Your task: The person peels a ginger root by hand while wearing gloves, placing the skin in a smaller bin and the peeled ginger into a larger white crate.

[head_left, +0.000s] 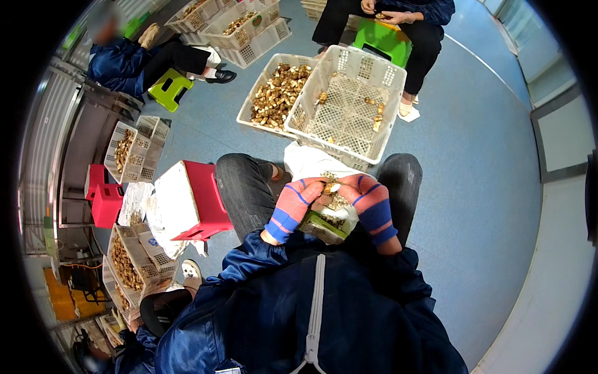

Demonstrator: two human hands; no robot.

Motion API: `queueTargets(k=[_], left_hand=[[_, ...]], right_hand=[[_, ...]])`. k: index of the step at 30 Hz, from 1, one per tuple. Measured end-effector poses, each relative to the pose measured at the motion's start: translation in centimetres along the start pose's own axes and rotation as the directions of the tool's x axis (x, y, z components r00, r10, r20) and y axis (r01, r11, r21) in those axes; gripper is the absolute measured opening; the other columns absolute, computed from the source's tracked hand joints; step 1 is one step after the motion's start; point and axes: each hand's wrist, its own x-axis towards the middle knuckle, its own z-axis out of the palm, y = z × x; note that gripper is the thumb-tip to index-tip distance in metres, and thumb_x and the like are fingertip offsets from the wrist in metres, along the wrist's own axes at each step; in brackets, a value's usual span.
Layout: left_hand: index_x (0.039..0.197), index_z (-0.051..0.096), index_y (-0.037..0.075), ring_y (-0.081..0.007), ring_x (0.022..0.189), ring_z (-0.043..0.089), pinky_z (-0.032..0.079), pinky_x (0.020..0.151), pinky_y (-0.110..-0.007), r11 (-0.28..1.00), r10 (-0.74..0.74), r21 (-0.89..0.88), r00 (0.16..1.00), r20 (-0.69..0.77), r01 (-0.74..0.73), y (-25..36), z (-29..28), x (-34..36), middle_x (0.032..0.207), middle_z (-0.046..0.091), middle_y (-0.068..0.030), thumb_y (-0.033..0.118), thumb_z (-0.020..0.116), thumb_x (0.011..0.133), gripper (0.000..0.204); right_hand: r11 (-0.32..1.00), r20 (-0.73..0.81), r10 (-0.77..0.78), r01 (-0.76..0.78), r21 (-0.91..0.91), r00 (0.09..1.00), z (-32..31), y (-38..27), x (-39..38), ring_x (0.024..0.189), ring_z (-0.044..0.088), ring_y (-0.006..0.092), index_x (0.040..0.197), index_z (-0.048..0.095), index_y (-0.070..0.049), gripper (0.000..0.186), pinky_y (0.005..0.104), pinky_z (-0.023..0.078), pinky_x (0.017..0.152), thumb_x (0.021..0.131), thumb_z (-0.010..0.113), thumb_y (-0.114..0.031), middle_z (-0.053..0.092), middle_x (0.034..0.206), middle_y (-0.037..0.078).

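Piece, brown and white, above white bag, short of crate's near edge; left hand and right hand, gloved, both pinching it; scraps near crate's right edge

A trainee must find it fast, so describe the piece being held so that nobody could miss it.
Start at the two grey-trousered knees nearest the camera. Between them, over white sheeting, the left hand and right hand meet in pink gloves with blue bands. They hold the brown-and-white piece; unlike the many heaped in the crate ahead, it is held singly.
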Motion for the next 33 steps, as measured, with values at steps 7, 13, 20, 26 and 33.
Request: queueTargets(k=[7, 13, 20, 26, 33], left_hand=[[0.112, 0.051, -0.002, -0.0065, 0.07, 0.055, 0.043, 0.058, -0.018, 0.998, -0.046, -0.045, 0.999, 0.012, 0.046, -0.4, 0.0, -0.5, 0.088, 0.061, -0.0072, 0.026, 0.054, 0.084, 0.04], [0.113, 0.052, -0.001, -0.011, 0.084, 0.056, 0.045, 0.073, -0.023, 0.981, 0.133, 0.156, 0.987, -0.088, -0.118, -0.1, 0.9, -1.1, 0.097, 0.06, -0.008, 0.01, 0.063, 0.075, 0.041], [0.112, 0.053, 0.0, -0.0119, 0.091, 0.054, 0.043, 0.079, -0.025, 0.908, 0.306, 0.316, 0.95, -0.054, -0.275, -0.3, 0.7, -1.5, 0.102, 0.059, -0.0088, 0.005, 0.066, 0.071, 0.044], [0.12, 0.047, 0.002, -0.0118, 0.082, 0.053, 0.042, 0.074, -0.023, 0.982, 0.14, 0.132, 0.99, -0.009, -0.137, 0.5, 0.7, -1.5, 0.1, 0.057, -0.0064, 0.015, 0.057, 0.081, 0.043], [0.127, 0.036, 0.001, -0.008, 0.076, 0.047, 0.04, 0.07, -0.021, 1.0, 0.028, 0.001, 0.993, 0.111, -0.028, 0.9, 1.0, -2.0, 0.093, 0.054, -0.0029, 0.025, 0.039, 0.091, 0.044]], right_hand=[[0.778, 0.119, -0.387, 0.393, -0.49, 0.915, 0.2, -0.3, 0.1, 0.073, 0.061, 0.0169, 0.089, 0.062, -0.002, 0.019, 0.0247, 0.045, 0.062, 0.074, 0.063, -0.014, 0.063, 0.079, 0.01], [0.976, -0.059, 0.076, -0.062, 0.208, 0.995, 0.5, -0.6, -0.7, 0.055, 0.051, 0.0153, 0.088, 0.062, -0.002, 0.018, 0.0251, 0.041, 0.052, 0.073, 0.064, -0.013, 0.055, 0.063, 0.008], [1.0, -0.071, -0.015, 0.015, 0.013, 0.997, 0.1, -1.9, -0.8, 0.056, 0.048, 0.0073, 0.09, 0.062, -0.001, 0.021, 0.0221, 0.039, 0.052, 0.072, 0.066, -0.011, 0.054, 0.061, 0.004], [0.974, -0.062, -0.166, 0.173, 0.143, 0.984, 0.1, -1.3, -0.6, 0.067, 0.053, 0.0143, 0.067, 0.052, -0.001, 0.017, 0.0252, 0.041, 0.058, 0.069, 0.067, -0.008, 0.056, 0.073, 0.008], [0.941, -0.026, -0.333, 0.331, -0.062, 0.942, 0.2, -2.2, -0.9, 0.072, 0.055, 0.0242, 0.065, 0.047, -0.001, 0.022, 0.03, 0.043, 0.062, 0.068, 0.067, -0.009, 0.057, 0.083, 0.012]])
